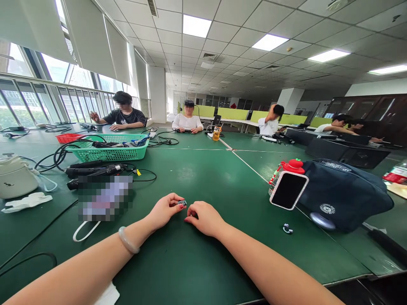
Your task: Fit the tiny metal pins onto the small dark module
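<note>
Between the thumb and fingers of my left hand (165, 210) is pinched a small dark, shiny object (182, 203), too small to name. Beside it, nearly touching, my right hand (205, 218) has its fingers curled and its thumb drawn in. Whatever those fingers hold, if anything, is hidden. Both hands are just above the green tabletop (178, 262). Further right on the table lies a small curved dark-and-silver piece (288, 228), apart from both hands.
On the left are a green basket (108, 156) with cables, black devices (98, 171) and a blurred pouch-like thing (106, 198). A phone (289, 190) leans near a red-lidded bottle (293, 166) and a navy bag (343, 195) on the right. Several people sit beyond.
</note>
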The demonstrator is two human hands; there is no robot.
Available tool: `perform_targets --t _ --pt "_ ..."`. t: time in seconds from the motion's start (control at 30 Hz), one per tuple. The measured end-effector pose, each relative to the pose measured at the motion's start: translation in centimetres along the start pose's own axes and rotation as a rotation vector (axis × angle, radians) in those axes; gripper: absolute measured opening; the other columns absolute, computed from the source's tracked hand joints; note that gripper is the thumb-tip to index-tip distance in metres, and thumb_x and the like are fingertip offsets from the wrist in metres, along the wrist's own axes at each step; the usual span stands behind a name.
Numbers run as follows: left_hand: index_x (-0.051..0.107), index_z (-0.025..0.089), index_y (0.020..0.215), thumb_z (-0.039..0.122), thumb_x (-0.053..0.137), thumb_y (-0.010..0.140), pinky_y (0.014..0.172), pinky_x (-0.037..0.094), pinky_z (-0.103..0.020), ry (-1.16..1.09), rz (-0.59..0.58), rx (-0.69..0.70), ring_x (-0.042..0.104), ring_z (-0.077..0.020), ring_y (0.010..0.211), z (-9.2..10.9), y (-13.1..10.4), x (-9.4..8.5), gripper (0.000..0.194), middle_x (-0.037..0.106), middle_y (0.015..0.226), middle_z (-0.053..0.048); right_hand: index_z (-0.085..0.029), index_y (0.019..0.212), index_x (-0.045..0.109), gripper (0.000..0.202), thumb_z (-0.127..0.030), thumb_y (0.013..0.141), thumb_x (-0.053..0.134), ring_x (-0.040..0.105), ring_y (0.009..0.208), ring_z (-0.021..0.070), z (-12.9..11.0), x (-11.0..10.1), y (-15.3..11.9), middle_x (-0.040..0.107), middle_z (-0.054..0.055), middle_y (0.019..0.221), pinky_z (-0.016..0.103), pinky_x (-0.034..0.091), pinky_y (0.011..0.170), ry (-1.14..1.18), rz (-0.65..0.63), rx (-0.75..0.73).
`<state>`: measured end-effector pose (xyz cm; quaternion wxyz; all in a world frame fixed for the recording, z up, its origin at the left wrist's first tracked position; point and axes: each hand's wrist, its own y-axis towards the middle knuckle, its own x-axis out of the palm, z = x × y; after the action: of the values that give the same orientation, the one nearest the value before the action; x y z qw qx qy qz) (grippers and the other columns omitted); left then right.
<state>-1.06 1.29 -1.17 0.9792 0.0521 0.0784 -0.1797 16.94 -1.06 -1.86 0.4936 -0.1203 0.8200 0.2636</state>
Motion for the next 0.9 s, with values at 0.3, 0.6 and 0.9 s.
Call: perform_targets --t 0.3,0.6,0.9 --pt "0.059 0.017 0.091 0.03 0.064 0.067 0.074 0.046 -0.029 0.121 -0.029 -0.02 0.062 -0.0166 0.076 0.4 -0.2 0.2 0.027 0.068 0.078 -0.003 -0.021 0.074 0.059 0.009 -0.012 0.075 0.058 0.054 0.073 0.0129 0.9 -0.3 -0.1 0.06 -0.001 0.074 0.024 0.04 0.065 0.043 -0.004 -0.007" --pt "0.06 0.017 0.09 0.027 0.063 0.067 0.073 0.045 -0.028 0.169 -0.037 -0.013 0.06 -0.016 0.074 0.3 -0.2 0.1 0.026 0.066 0.078 -0.003 -0.021 0.069 0.061 0.011 -0.016 0.077 0.055 0.055 0.073 0.0154 1.5 -0.6 0.1 0.061 0.001 0.075 0.026 0.04 0.064 -0.092 0.001 0.078" --pt "0.059 0.016 0.091 0.024 0.061 0.068 0.077 0.045 -0.029 0.201 -0.05 -0.026 0.061 -0.0156 0.078 0.5 -0.3 0.1 0.025 0.067 0.081 -0.003 -0.021 0.079 0.061 0.013 -0.015 0.078 0.05 0.055 0.077 0.0146 1.5 -0.5 -0.2 0.061 0.001 0.081 0.025 0.041 0.066 -0.055 -0.05 0.069"
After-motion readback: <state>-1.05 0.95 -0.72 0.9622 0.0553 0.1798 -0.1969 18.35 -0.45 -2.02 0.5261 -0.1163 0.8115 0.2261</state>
